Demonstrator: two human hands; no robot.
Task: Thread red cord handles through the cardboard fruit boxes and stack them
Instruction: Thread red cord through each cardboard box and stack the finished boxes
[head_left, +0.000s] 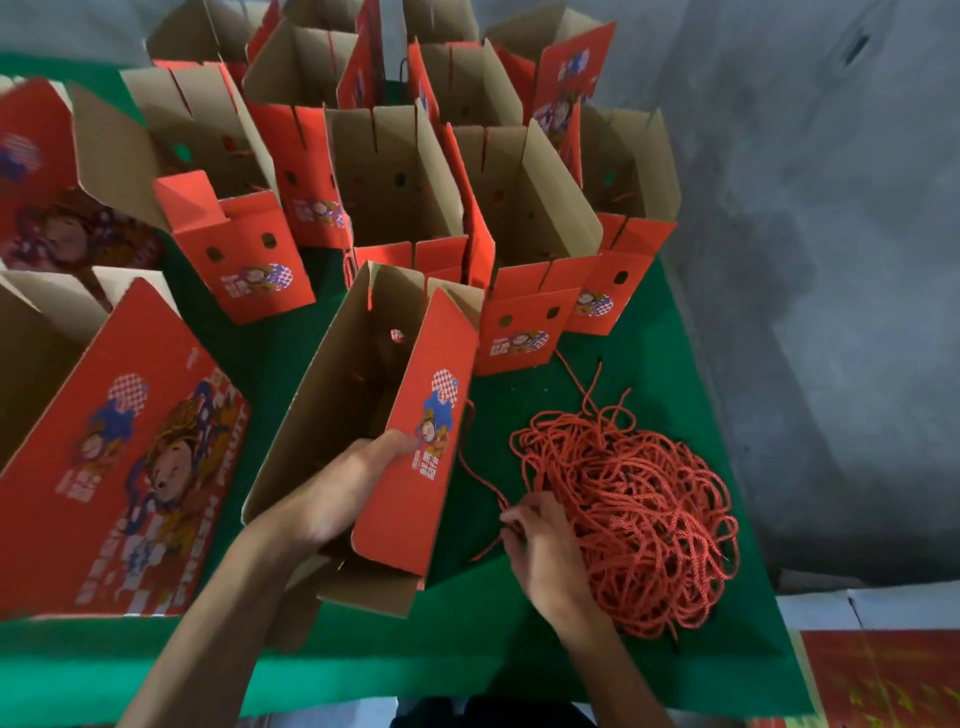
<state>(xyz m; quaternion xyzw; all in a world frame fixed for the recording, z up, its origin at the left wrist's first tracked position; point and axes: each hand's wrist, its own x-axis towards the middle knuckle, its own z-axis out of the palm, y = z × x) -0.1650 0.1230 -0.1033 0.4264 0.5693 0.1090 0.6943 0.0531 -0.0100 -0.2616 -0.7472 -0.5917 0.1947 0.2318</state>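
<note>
Left hand (337, 493) grips the near end of the open box (410, 447), thumb pressed flat on its red printed side, fingers tucked inside the wall. Right of that box, the right hand (540, 540) curls into the edge of the red cord pile (639, 525), fingertips pinching a single strand. Behind that box, more boxes (395, 187) stand open.

L grip (332, 499) on open box (363, 415) | cord pile (639, 519) just R of R grip (540, 540) | other boxes (395, 182) behind both, on counter (649, 364)
</note>
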